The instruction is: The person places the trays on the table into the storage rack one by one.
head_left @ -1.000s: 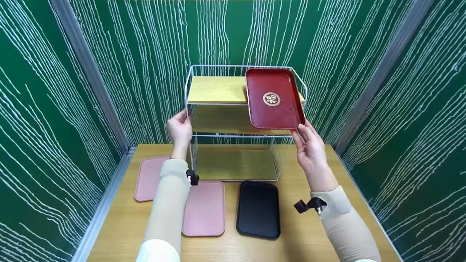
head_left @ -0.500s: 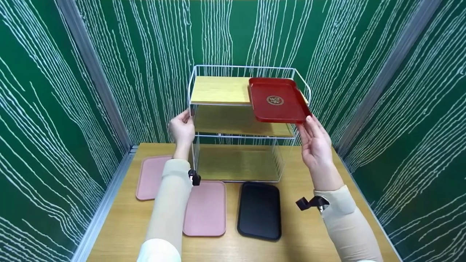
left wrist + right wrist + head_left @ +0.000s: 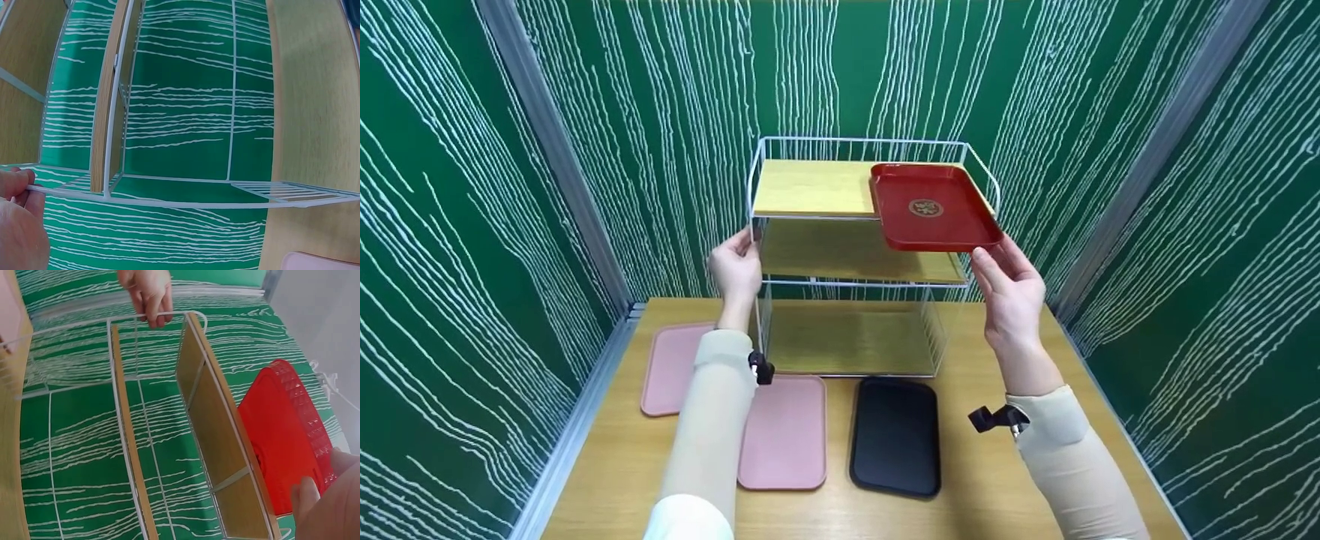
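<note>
My right hand grips a red tray at its near right corner. The tray has a round gold emblem and lies over the right part of the top shelf, its near end jutting out past the front edge. In the right wrist view the red tray slants away from that shelf; whether its far end touches the board is hard to tell. On the left, my left hand pinches the white wire side post of a shelf rack. The left wrist view shows these fingers around the wire frame.
Two pink trays, one at the far left and one in front of the rack, lie on the wooden table. Beside them lies a black tray. Green walls with white streaks enclose the table.
The red tray has tipped flatter, its near edge rising and its far edge coming down towards the top shelf. My right fingers have shifted at its corner. The left hand keeps its hold.
</note>
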`<state>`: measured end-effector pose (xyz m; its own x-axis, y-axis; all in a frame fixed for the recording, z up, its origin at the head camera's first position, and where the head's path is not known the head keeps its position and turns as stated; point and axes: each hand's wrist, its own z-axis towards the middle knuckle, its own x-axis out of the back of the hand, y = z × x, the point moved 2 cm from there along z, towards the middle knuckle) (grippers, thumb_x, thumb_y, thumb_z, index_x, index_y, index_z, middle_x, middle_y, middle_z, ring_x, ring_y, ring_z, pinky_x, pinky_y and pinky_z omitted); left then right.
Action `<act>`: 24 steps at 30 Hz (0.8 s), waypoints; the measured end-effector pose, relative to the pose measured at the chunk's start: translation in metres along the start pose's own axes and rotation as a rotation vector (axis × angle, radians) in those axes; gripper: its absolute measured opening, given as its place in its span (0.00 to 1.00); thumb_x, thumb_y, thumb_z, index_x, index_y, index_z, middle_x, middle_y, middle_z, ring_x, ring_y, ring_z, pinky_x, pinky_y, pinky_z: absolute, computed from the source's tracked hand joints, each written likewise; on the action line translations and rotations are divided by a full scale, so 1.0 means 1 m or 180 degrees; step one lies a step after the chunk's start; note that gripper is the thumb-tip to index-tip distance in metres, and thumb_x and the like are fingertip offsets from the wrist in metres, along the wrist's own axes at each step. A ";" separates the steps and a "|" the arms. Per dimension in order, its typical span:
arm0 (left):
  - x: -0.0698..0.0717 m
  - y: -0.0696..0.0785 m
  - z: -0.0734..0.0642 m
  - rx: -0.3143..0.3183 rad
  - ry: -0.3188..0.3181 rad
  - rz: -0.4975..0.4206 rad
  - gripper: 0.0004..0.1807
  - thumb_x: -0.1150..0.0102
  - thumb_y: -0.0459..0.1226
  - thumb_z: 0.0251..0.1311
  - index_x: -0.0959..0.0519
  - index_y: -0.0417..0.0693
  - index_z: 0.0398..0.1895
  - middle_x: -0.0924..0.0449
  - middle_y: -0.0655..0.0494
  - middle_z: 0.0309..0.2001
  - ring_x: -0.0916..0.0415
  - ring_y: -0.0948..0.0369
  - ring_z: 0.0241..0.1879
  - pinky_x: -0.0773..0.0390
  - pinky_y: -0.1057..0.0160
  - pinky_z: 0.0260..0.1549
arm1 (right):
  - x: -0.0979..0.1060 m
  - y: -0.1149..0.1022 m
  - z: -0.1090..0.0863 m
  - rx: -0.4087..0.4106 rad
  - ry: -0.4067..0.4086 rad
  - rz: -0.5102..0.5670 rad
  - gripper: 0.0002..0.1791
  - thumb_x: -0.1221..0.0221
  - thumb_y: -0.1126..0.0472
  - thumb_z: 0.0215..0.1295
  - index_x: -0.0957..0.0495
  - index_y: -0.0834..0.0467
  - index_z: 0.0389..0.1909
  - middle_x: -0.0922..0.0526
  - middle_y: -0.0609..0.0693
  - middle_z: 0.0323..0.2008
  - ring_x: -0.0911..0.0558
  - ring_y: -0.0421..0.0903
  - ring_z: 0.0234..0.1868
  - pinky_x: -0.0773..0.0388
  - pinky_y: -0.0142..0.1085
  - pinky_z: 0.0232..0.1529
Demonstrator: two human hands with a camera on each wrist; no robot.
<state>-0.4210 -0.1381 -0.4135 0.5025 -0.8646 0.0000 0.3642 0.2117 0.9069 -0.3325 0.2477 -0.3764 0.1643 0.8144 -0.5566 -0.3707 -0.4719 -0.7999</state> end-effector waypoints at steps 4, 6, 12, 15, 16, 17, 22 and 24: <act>0.000 -0.002 0.000 -0.0018 -0.0009 -0.0009 0.16 0.38 0.22 0.70 0.15 0.34 0.59 0.12 0.40 0.55 0.13 0.49 0.56 0.14 0.58 0.57 | 0.000 0.004 0.002 0.0288 0.0075 -0.0312 0.33 0.27 0.67 0.65 0.23 0.64 0.72 0.17 0.58 0.63 0.16 0.49 0.58 0.16 0.37 0.61; 0.000 -0.003 0.000 -0.0026 -0.0018 -0.0034 0.16 0.39 0.22 0.70 0.15 0.34 0.59 0.13 0.39 0.55 0.13 0.47 0.56 0.14 0.57 0.57 | -0.001 0.005 0.002 0.0458 0.0104 -0.0472 0.31 0.27 0.67 0.66 0.21 0.64 0.70 0.16 0.59 0.63 0.14 0.49 0.56 0.15 0.35 0.59; 0.001 -0.005 -0.001 -0.0049 -0.0008 -0.0024 0.16 0.39 0.21 0.70 0.15 0.33 0.59 0.13 0.38 0.56 0.14 0.46 0.58 0.15 0.57 0.58 | -0.004 0.008 0.002 0.0746 0.0112 -0.0755 0.29 0.26 0.65 0.66 0.19 0.64 0.67 0.15 0.63 0.62 0.13 0.51 0.59 0.18 0.40 0.65; 0.001 -0.005 -0.002 -0.0033 0.0011 0.0035 0.16 0.39 0.22 0.71 0.15 0.34 0.59 0.13 0.40 0.56 0.13 0.48 0.57 0.15 0.58 0.58 | -0.007 0.009 0.004 0.0805 0.0106 -0.0796 0.28 0.25 0.65 0.65 0.18 0.64 0.66 0.15 0.63 0.61 0.13 0.52 0.59 0.19 0.40 0.65; 0.001 -0.004 -0.003 -0.0028 0.0016 0.0041 0.16 0.39 0.23 0.71 0.15 0.34 0.59 0.13 0.41 0.56 0.13 0.49 0.57 0.15 0.58 0.58 | -0.008 0.010 0.004 0.0819 0.0106 -0.0798 0.28 0.25 0.65 0.65 0.18 0.64 0.66 0.14 0.63 0.61 0.13 0.52 0.58 0.18 0.40 0.65; 0.001 -0.004 -0.003 -0.0019 0.0018 0.0047 0.16 0.38 0.23 0.71 0.15 0.35 0.59 0.13 0.41 0.56 0.13 0.49 0.57 0.15 0.58 0.58 | -0.008 0.011 0.005 0.0844 0.0110 -0.0805 0.28 0.25 0.65 0.65 0.18 0.64 0.65 0.14 0.63 0.61 0.13 0.52 0.58 0.18 0.40 0.65; 0.000 -0.001 -0.003 -0.0014 0.0008 0.0044 0.17 0.39 0.23 0.71 0.14 0.37 0.59 0.12 0.42 0.56 0.13 0.50 0.56 0.15 0.58 0.58 | -0.010 0.012 0.009 0.0907 0.0163 -0.0830 0.27 0.25 0.65 0.65 0.17 0.64 0.64 0.14 0.62 0.60 0.13 0.52 0.58 0.17 0.39 0.63; 0.000 0.000 -0.002 -0.0016 -0.0009 0.0040 0.17 0.39 0.23 0.71 0.14 0.37 0.60 0.12 0.43 0.56 0.13 0.51 0.56 0.15 0.59 0.58 | -0.011 0.013 0.011 0.0937 0.0188 -0.0861 0.26 0.25 0.64 0.65 0.16 0.64 0.64 0.13 0.61 0.59 0.13 0.52 0.58 0.17 0.39 0.63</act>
<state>-0.4197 -0.1368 -0.4140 0.5049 -0.8631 0.0127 0.3618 0.2249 0.9047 -0.3494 0.2363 -0.3779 0.3410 0.8710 -0.3536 -0.5514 -0.1194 -0.8257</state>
